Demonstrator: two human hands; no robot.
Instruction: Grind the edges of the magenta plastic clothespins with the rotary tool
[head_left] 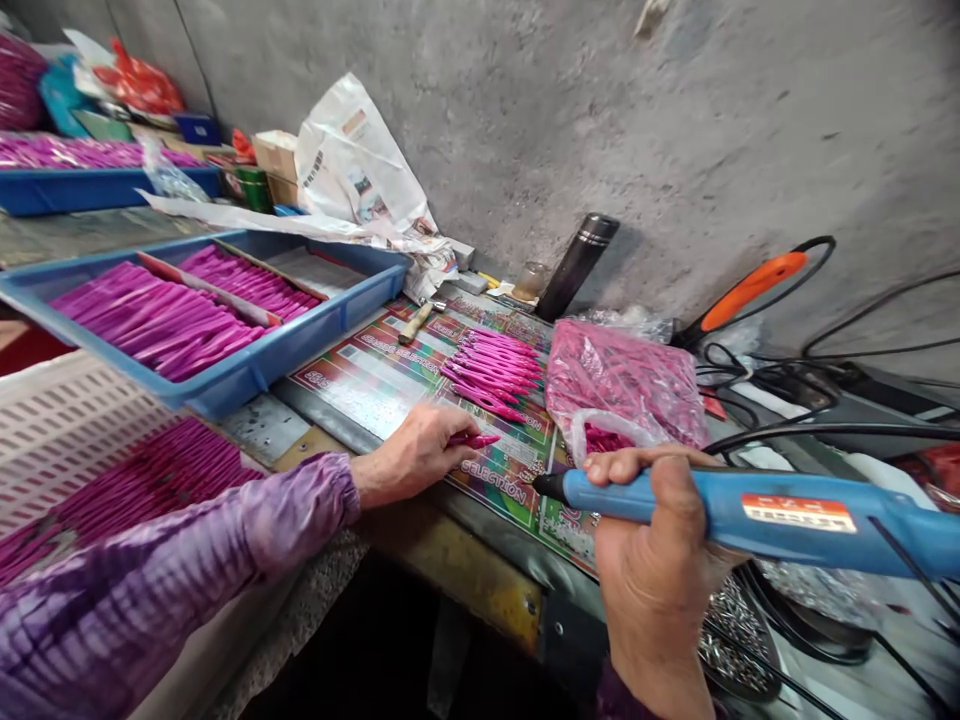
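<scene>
My left hand (417, 452) rests on the printed bench cover and pinches a small magenta plastic piece (475, 439) between its fingers. My right hand (654, 548) is wrapped round a blue electric screwdriver (750, 508), whose black tip points left toward that piece and stops a little short of it. Just beyond, a row of several magenta pieces (496, 370) lies on the cover. A clear bag full of more magenta pieces (624, 385) sits to the right of the row, right behind my right hand.
A blue tray (247, 372) of magenta pieces stands at left over a white crate (67, 420) holding more. Black cables (810, 400), an orange-handled tool (750, 285), a dark flask (576, 265) and crumpled newspaper (352, 165) lie along the grey wall. Small metal screws (739, 620) sit below the screwdriver.
</scene>
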